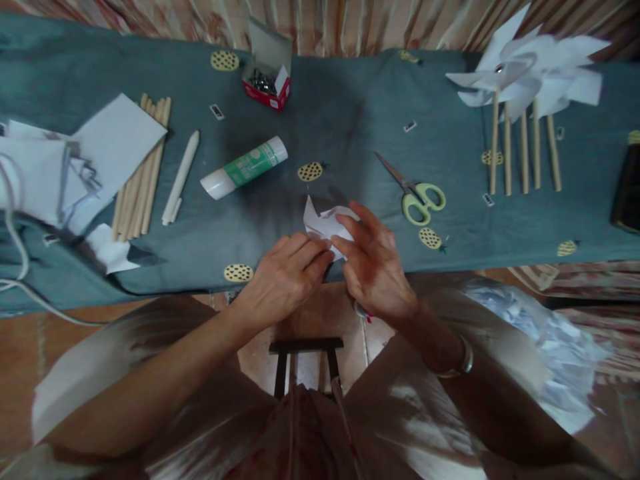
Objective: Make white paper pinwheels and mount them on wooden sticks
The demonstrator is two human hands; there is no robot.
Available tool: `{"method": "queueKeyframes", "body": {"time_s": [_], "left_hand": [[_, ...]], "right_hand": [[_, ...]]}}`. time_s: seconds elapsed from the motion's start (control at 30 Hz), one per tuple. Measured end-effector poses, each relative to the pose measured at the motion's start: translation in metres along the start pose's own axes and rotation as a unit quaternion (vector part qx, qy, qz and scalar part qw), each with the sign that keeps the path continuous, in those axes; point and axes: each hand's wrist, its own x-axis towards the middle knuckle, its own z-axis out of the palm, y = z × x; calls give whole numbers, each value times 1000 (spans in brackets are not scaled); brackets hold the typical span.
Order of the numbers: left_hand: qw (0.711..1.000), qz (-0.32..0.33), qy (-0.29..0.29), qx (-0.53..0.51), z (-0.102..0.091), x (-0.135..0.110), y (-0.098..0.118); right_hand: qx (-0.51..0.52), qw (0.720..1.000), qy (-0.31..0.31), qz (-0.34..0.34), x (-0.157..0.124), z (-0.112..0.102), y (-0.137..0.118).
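A small white paper pinwheel (325, 225) with folded, pointed blades is between my hands near the table's front edge. My left hand (287, 270) has its fingers closed on the paper's lower left side. From the right, my right hand (373, 263) grips the paper's right side with thumb and fingers, one blade bending under them. The paper's centre is partly hidden by my fingers. Beyond the hands lies a glue stick (245, 167) with a green label. Scissors (413, 193) with light green handles rest to the right of my right hand, blades partly apart.
Finished pinwheels (530, 73) on wooden sticks lie at the back right. An open red box (270, 87) holds small metal pieces. To the left are a white pen (181, 177), wooden sticks (143, 173), paper sheets (117, 143) and a white cable (17, 247). A bag of paper scraps (550, 353) sits below right.
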Motion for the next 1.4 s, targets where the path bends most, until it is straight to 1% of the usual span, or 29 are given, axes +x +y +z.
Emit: {"method": "queueKeyframes", "body": {"time_s": [0.07,0.13,0.2,0.3,0.47,0.57,0.63,0.7,0.77,0.87,0.97,1.17,1.23,1.3,1.4], "left_hand": [[1000,-3,-10,13,-2,1,1],[1000,0,-14,22,-4,1,1],[1000,3,-17,25,-4,1,1],[999,-1,-20,26,-5,1,-1],[1000,-4,6,26,-7,4,-9],[1000,-24,15,11,-8,7,-14],[999,-42,24,-4,-8,9,-17],[997,-58,36,-18,-8,10,-21],[996,-75,44,-35,-7,11,-24],[991,-109,39,-63,-6,11,-28],[986,-134,32,-94,-7,10,-31],[979,-151,52,-128,-11,8,-32],[974,-173,56,-138,-10,7,-32],[959,-220,75,-160,-6,6,-31],[919,-296,125,-229,1,4,-30]], "right_hand": [[-12,1000,18,-2,0,-3,-1],[-2,999,34,9,1,-9,-1],[30,998,48,30,3,-15,0],[76,991,69,83,9,-22,5],[172,966,101,162,19,-22,19],[245,944,99,198,23,-22,26],[276,933,95,211,25,-24,29],[280,933,88,209,25,-26,31],[262,944,71,190,24,-27,32],[215,964,43,148,22,-29,32],[181,976,34,120,21,-29,31],[144,985,18,92,23,-29,27],[140,986,17,85,24,-28,26],[143,986,34,84,26,-28,24],[145,983,75,86,28,-30,19]]}}
